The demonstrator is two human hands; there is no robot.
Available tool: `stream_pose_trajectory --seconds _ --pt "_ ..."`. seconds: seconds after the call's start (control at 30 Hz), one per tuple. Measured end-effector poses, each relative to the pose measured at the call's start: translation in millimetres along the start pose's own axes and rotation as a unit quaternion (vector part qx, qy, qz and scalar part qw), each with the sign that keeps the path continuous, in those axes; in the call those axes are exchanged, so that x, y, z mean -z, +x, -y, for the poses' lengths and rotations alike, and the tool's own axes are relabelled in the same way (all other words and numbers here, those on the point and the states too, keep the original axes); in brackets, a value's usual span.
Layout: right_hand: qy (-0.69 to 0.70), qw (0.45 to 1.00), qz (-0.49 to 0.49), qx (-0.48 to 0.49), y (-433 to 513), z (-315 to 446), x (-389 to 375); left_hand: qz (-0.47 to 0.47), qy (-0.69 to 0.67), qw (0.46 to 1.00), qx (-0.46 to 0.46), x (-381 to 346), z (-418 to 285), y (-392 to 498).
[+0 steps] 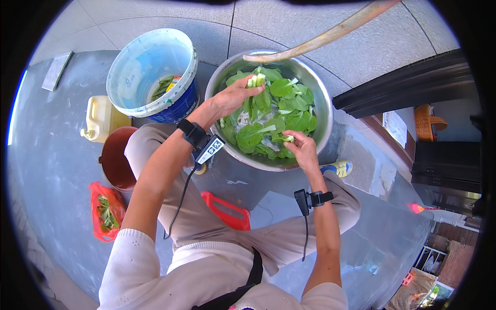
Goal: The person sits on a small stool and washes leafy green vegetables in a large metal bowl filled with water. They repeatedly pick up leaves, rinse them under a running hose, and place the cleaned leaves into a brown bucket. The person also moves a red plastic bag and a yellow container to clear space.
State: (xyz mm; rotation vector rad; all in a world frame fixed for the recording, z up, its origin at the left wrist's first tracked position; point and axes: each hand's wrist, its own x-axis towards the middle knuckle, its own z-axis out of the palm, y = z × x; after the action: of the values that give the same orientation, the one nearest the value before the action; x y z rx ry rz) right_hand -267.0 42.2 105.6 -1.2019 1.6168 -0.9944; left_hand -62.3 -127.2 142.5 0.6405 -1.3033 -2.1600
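A wide stainless steel basin (328, 112) holds water and many loose leafy greens (299, 101). My left hand (236, 93) is over the basin's left side, gripping a bunch of greens (256, 80) by their pale stem ends, with the leaves hanging down. Near the basin's lower right, my right hand (302, 149) pinches one leafy green (287, 138) at its whitish stem base between thumb and fingers. The leaf of that green overlaps others in the basin, so its far end is hard to make out.
A beige hose (321, 42) reaches over the basin's back rim. To the left stand a blue-and-white bucket (151, 69) with scraps inside, a yellowish plastic jug (102, 118), a brown bucket (116, 159) and a red plastic bag (107, 211) of greens. A stone block (366, 164) lies right.
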Motion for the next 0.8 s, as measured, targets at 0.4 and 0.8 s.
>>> stream_pose_trajectory --seconds 0.4,0.8 --pt "-0.033 0.996 -0.069 0.048 0 -16 -17 -0.122 0.363 0.91 -0.159 -51 25 9" --pt "-0.037 0.992 -0.096 0.078 4 -23 -24 -0.167 0.263 0.942 -0.128 -32 31 12"
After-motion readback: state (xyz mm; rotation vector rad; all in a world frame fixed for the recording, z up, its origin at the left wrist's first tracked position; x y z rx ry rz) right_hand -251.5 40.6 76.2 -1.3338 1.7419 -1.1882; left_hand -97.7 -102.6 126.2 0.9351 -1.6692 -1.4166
